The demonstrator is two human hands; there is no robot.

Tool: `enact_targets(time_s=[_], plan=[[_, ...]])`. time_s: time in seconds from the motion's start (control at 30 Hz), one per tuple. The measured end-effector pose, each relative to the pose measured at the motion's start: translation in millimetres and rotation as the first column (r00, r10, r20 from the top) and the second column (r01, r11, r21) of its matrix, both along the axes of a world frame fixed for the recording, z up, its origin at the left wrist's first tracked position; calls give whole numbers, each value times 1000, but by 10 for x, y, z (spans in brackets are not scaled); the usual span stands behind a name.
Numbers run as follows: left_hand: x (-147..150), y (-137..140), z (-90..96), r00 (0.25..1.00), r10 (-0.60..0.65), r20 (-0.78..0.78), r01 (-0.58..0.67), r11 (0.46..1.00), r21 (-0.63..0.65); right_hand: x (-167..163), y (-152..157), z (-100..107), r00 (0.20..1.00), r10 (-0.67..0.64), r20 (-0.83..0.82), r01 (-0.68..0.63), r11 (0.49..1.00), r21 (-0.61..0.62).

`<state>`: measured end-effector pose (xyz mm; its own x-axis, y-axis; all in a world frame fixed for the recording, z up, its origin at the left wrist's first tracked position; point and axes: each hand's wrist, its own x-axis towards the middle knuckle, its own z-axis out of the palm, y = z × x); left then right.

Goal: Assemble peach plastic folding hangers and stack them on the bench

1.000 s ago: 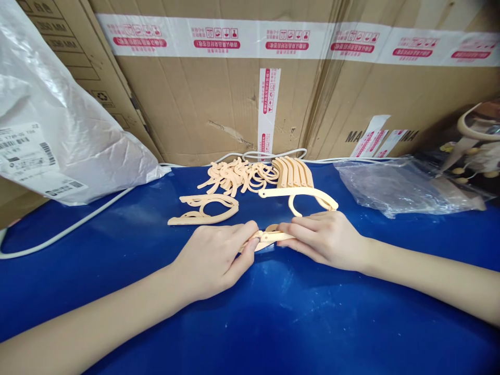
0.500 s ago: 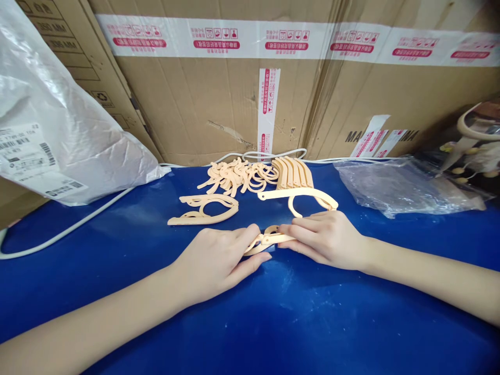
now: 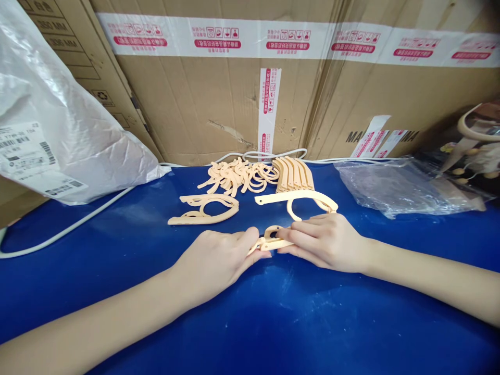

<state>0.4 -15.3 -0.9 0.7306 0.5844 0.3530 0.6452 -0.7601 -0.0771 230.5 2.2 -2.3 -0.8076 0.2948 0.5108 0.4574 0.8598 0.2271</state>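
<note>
Blue table (image 3: 273,323) backed by cardboard boxes (image 3: 219,109), white bag (image 3: 58,130) at far left. Left hand (image 3: 216,260) and right hand (image 3: 326,240) both pinch one small peach plastic part (image 3: 269,240) at centre; more parts (image 3: 250,179) lie behind, clear bag (image 3: 402,187) at right
</note>
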Motion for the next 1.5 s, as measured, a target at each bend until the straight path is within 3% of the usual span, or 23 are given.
enact_targets(time_s=[0.3, 0.57, 0.9, 1.2, 1.5], plan=[[-26, -5, -31, 998, -23, -61, 29, 994, 105, 4, 0, -14, 1000, -11, 17, 11, 1000, 17], [-19, -5, -22, 999, -1, -45, 7, 992, 126, 13, 1, -8, 1000, -21, 21, 21, 1000, 13], [-12, -31, -3, 994, 17, -105, 8, 971, 237, 23, 12, -31, 1000, 21, 16, -19, 995, -93], [-22, -14, -27, 996, -27, -83, 39, 989, 140, 23, 6, -32, 1000, 2, 23, -2, 1000, -8], [-11, -55, 3, 993, -16, -117, 47, 963, 267, 38, 7, -34, 999, 27, 36, -24, 996, -80]])
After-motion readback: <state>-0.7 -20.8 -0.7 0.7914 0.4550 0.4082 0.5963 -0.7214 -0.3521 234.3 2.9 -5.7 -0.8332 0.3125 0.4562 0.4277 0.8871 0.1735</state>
